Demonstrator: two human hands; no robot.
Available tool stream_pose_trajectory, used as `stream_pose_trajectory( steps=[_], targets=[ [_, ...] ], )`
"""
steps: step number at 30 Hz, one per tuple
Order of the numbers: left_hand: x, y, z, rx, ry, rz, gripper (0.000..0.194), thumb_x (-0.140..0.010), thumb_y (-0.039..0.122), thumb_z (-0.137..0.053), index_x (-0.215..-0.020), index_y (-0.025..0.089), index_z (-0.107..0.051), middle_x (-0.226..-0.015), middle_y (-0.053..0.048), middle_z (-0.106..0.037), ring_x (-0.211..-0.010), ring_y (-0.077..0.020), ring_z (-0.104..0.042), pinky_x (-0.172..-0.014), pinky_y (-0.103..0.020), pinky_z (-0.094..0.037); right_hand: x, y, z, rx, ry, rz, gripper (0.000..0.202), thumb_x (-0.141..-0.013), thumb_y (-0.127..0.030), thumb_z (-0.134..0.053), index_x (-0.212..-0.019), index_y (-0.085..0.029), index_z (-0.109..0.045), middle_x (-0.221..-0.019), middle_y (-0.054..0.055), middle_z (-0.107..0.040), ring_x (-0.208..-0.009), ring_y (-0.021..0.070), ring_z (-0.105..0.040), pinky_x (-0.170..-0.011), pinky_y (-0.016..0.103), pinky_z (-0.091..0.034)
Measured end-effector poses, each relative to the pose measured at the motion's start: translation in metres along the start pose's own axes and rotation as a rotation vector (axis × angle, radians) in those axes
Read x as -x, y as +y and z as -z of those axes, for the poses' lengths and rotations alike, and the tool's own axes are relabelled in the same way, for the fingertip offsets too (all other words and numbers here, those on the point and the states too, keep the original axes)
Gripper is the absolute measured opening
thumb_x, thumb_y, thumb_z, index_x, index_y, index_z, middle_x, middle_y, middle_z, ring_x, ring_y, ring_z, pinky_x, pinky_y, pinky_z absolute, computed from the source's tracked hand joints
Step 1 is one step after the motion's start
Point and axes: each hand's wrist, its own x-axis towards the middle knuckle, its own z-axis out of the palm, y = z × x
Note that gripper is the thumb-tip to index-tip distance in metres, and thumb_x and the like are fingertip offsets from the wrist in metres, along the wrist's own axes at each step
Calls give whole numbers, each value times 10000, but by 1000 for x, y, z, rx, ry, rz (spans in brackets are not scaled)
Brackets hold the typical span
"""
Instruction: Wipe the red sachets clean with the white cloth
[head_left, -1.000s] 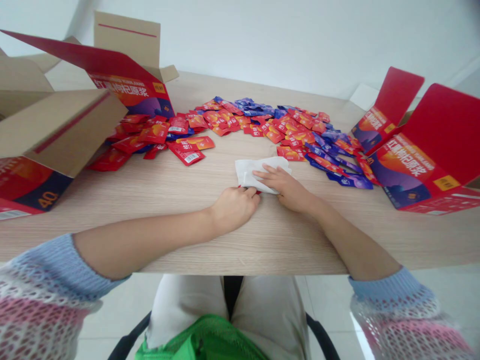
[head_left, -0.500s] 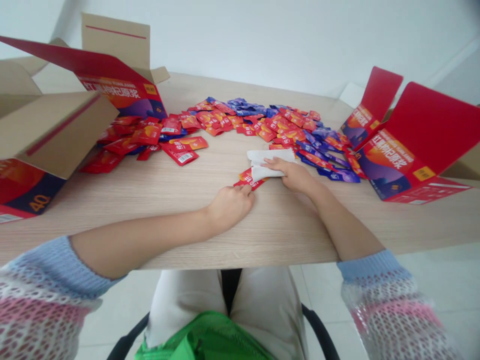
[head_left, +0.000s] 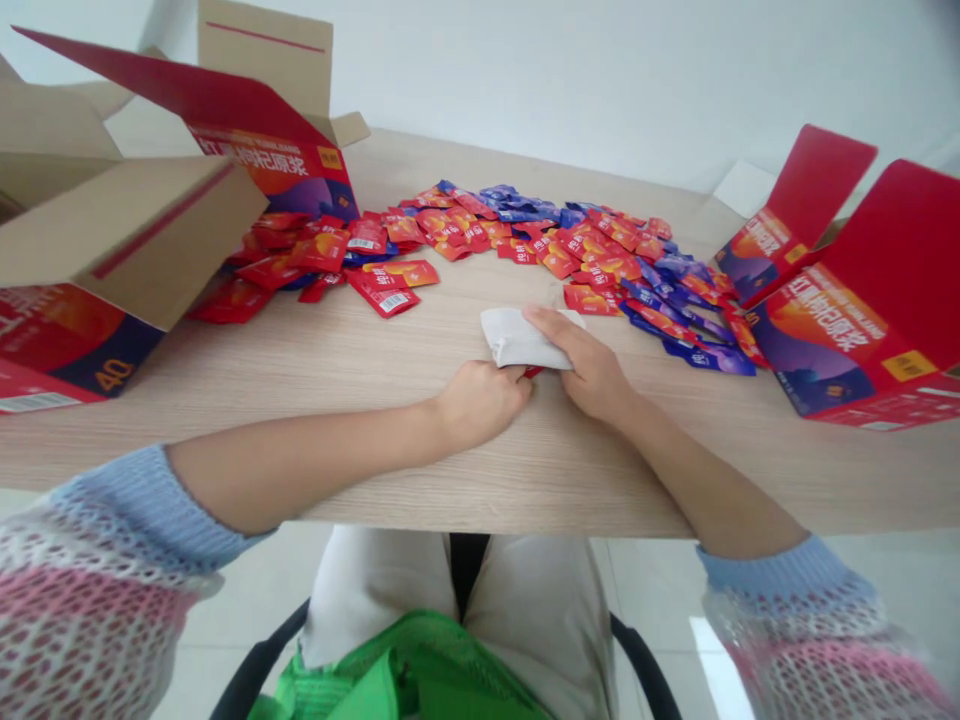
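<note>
Fingers of the left hand (head_left: 484, 405) curl together, seemingly clamped on the edge of a red packet (head_left: 533, 371); the white cloth (head_left: 525, 342) hides the exact pinch. The packet lies between the two hands, mostly under the cloth, with only a sliver of red showing. Whether it touches the tabletop (head_left: 337, 350) cannot be told.

The right hand (head_left: 596, 375) has the cloth clamped, one digit laid across its top and the other fingertips hidden behind. To handle this well, the left pinch should stay right at the packet's rim, firm but not squeezing its body, while the cloth bears down evenly and flat. A bunched fold could snag a corner or twist the packet loose.

Beyond the cloth, red and blue packets (head_left: 555, 250) spread in an arc; one red packet (head_left: 592, 299) sits just behind the cloth, where a long stroke could nudge it. Two overlapping packets (head_left: 386, 300) lie farther left. The near left box (head_left: 71, 330) leans an open flap over the left end of the heap, which hampers reaching in there. On the right, the heap crowds against the large red box (head_left: 832, 330).
</note>
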Motion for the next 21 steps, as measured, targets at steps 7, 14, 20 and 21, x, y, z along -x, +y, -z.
stream_pose_trajectory(
  steps=[7,14,20,21],
  targets=[
    [1,-2,-2,22,21,-36,226,-911,86,-433,-932,104,-657,-927,-121,-658,-809,-218,-654,-654,-321,-506,-4,19,2,91,-312,90,884,-584,49,-402,-1396,-285,-502,-1505,-8,-438,-1430,238,-311,-1143,574,-230],
    [0,-8,0,7,-7,-34,218,-898,106,-439,-931,112,-655,-949,-97,-652,-794,-228,-650,-594,-328,-481,-6,39,16,231,-234,-152,849,-646,48,-411,-1375,-376,-512,-1474,-43,-466,-1379,308,-395,-1074,774,-97],
    [-2,-7,-3,-36,32,3,177,-841,91,-488,-880,124,-658,-953,-83,-662,-754,-217,-637,-522,-324,-432,-6,58,21,311,-183,-185,693,-712,38,-441,-1341,-214,-587,-1401,37,-555,-1298,253,-508,-1068,442,-426],
    [-2,-7,-3,-42,26,2,177,-842,94,-487,-880,127,-657,-956,-82,-663,-745,-215,-637,-518,-322,-428,-5,61,22,336,-175,-196,684,-714,37,-440,-1343,-191,-584,-1394,52,-562,-1290,255,-516,-1068,437,-425]
  ],
)
